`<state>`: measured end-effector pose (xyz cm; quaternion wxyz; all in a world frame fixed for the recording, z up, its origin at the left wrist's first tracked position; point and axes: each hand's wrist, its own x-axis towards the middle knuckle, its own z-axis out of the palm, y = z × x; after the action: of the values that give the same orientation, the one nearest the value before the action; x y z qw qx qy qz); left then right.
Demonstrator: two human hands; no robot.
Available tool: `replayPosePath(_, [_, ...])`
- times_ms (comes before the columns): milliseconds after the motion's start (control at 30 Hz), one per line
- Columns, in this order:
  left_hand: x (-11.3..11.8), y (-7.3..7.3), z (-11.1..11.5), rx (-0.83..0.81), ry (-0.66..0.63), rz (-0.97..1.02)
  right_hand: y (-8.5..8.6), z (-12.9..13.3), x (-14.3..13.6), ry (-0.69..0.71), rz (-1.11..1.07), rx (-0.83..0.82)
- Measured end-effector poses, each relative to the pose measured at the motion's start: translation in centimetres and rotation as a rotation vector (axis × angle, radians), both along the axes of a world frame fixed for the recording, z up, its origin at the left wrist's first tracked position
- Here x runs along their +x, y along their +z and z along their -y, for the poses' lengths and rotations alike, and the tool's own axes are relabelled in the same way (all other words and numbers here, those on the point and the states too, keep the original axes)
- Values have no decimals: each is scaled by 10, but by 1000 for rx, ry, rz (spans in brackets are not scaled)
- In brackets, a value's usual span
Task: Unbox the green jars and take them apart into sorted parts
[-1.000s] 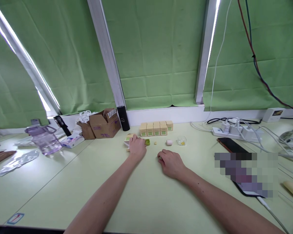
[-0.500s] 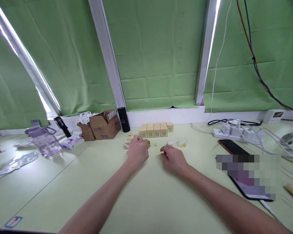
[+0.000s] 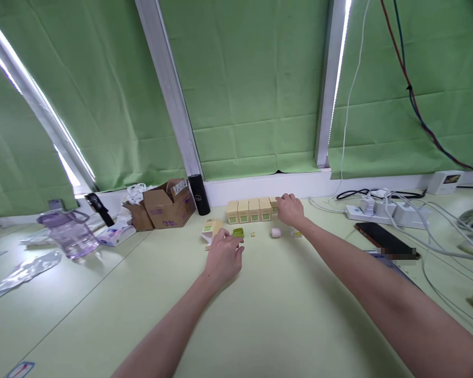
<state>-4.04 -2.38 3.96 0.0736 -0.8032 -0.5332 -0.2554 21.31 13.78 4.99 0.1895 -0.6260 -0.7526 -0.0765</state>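
Note:
My left hand (image 3: 224, 257) rests low over the table with its fingers apart and holds nothing. Just beyond its fingertips lies a small green tray-like piece (image 3: 238, 232). An opened small carton (image 3: 212, 229) is to the left of these fingers. My right hand (image 3: 290, 211) reaches to the back, its fingers bent against the rightmost small cardboard box (image 3: 274, 204); the hand partly covers this box. More such boxes (image 3: 254, 209) stand in a row to its left. In front are a tiny yellow piece (image 3: 253, 234), a pale pink cylinder (image 3: 275, 233) and a clear dish (image 3: 297, 233), partly hidden under my right wrist.
An open brown carton (image 3: 169, 205) and a black cylinder (image 3: 199, 194) stand at the back left, near a purple water bottle (image 3: 69, 233). To the right are a power strip (image 3: 366, 214) with cables and a dark phone (image 3: 384, 239).
My right hand has moved from near the pink cylinder to the back, onto the rightmost box. My left hand has let go of the green piece and drawn back slightly, fingers opened.

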Motion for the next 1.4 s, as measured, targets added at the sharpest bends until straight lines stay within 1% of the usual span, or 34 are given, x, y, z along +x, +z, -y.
replayPosePath(200, [-1,-4,-3,-2,-20,12,-5,-31,1,22,63,-114])
replayPosePath(367, [-1,-5,-2,-8,-58,23,-10,-46,0,35,92,-210])
replayPosePath(533, [-2,-2,2,-16,-58,2,-12,-48,4,41,117,-253])
replayPosePath(733, [-1,-1,3,-38,-66,5,-8,-42,7,37,106,-190])
replayPosePath(833, [0,0,3,-36,-83,16,-6,-37,7,14,58,-194])
replayPosePath(933, [1,-1,4,-38,-83,26,-4,-32,9,1,-5,-203])
replayPosePath(1033, [0,-2,5,-41,-83,28,0,-25,13,-12,-81,-170])
replayPosePath(1133, [0,-5,5,-35,-88,34,7,-14,16,-47,-164,-101])
replayPosePath(1233, [1,-7,5,-29,-96,39,17,5,14,-74,-263,-11])
replayPosePath(1300, [2,-7,5,-25,-99,43,24,26,10,4,-480,63])
replayPosePath(1400, [5,-5,7,-17,-103,46,31,68,1,153,-647,105])
